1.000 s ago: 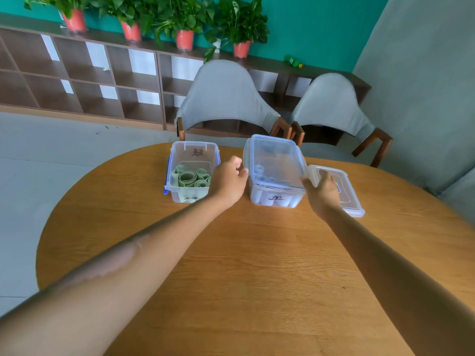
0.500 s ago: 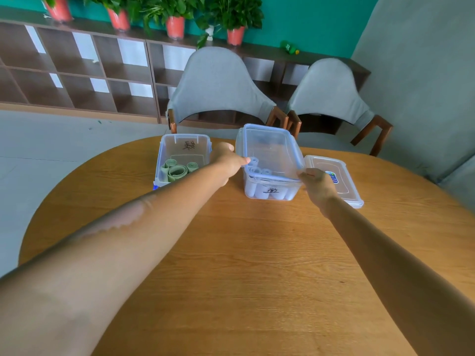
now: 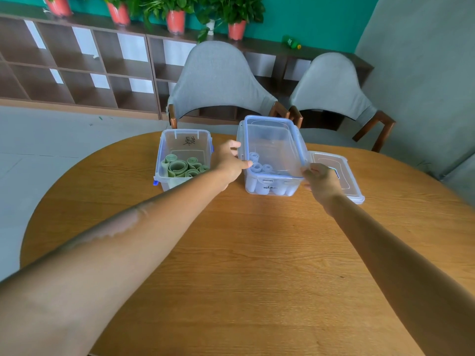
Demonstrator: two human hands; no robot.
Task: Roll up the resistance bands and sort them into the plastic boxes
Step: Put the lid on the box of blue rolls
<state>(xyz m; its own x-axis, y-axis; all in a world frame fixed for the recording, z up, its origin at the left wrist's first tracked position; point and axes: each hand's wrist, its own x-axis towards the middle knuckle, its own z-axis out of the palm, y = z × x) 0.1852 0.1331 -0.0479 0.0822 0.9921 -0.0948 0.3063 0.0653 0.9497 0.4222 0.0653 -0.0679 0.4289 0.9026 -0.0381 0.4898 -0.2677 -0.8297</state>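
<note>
1. The left hand point(image 3: 228, 164) grips the left edge of a clear lid point(image 3: 272, 145), thumb on top at the near corner and fingers curled over the rim: a hold that steadies one side, probably so the lid comes down level.
2. The right hand point(image 3: 320, 179) pinches the lid's near right corner between thumb and fingers, matching the left; with two hands on opposite sides the lid can be lined up with the box beneath it.
3. That lid sits over the right-hand plastic box point(image 3: 270, 187), tilted slightly up at the far end and not clipped down, so the closing looks like the step in hand.
4. Inside that box, pale blue rolled bands point(image 3: 257, 164) lie packed along the near wall, seen through the lid.
5. The left-hand plastic box point(image 3: 183, 141) stands open just beside the left wrist, holding green rolled bands point(image 3: 183, 168); dark handwriting marks its far wall.
6. A second lid point(image 3: 341, 176) lies flat on the round wooden table point(image 3: 257, 253), partly behind the right hand and touching or nearly touching the right box; it likely belongs to the green box.
7. No loose bands show on the table, so sorting appears finished.
8. Beyond the table stand two grey chairs point(image 3: 218, 80), cubby shelves point(image 3: 77, 62) and potted plants point(image 3: 236, 24). Nothing blocks the lid.
</note>
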